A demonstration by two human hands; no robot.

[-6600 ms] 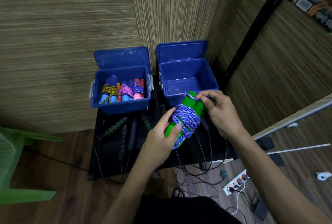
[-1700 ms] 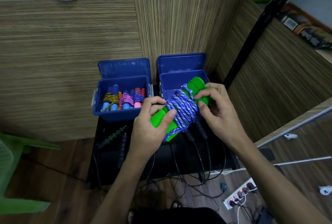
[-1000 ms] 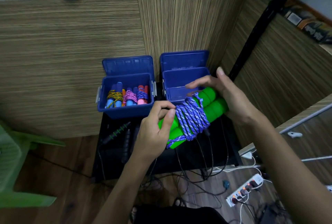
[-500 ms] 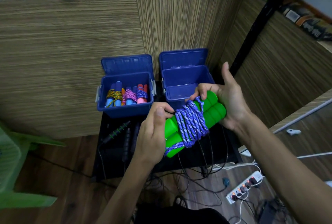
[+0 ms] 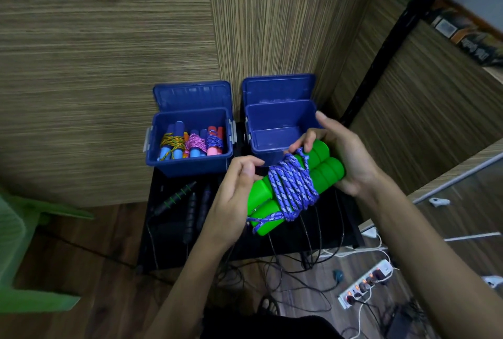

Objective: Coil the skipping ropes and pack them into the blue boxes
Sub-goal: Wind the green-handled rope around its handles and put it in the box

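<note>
I hold a skipping rope with two green handles (image 5: pixel 322 172), its purple-and-white cord (image 5: pixel 292 189) wound around their middle. My left hand (image 5: pixel 234 197) grips the near ends of the handles. My right hand (image 5: pixel 343 159) cups the far ends, its fingertips pinching a cord loop on top. The bundle hovers just in front of the right blue box (image 5: pixel 275 131), which is open and has nothing inside. The left blue box (image 5: pixel 190 164), also open, holds three coiled ropes (image 5: pixel 192 142) with blue, orange and pink handles.
Both boxes stand at the back of a black low table (image 5: pixel 337 229) against a wood-grain wall. Dark skipping ropes (image 5: pixel 187 202) lie on the table below the left box. Cables and a power strip (image 5: pixel 364 284) cover the floor at the right. A green chair (image 5: pixel 16 235) stands left.
The bundle has shifted slightly right and down from in front of the right box. My right hand, which was spread open behind the handles, has closed around their far ends and pinches the cord.
</note>
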